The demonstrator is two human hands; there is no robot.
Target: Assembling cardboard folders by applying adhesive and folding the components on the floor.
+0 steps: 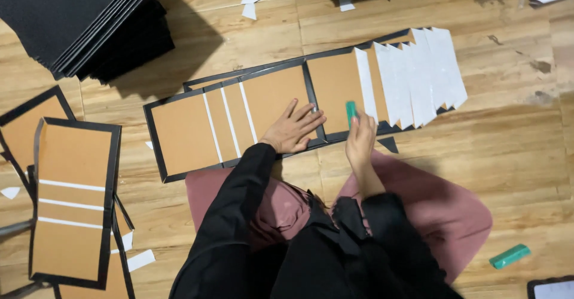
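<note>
left hand flat on brown board, black-edged

The stack of black sheets is running off the top-left edge. The right hand is hiding most of the small green tool.

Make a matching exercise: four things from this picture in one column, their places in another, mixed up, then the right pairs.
1. left hand
2. right hand
3. stack of black sheets
4. loose green tool

A. on the wooden floor, lower right
B. flat on the brown board cover
C. upper left corner
D. gripping a green tool upright

Pairs: 1-B, 2-D, 3-C, 4-A
</note>
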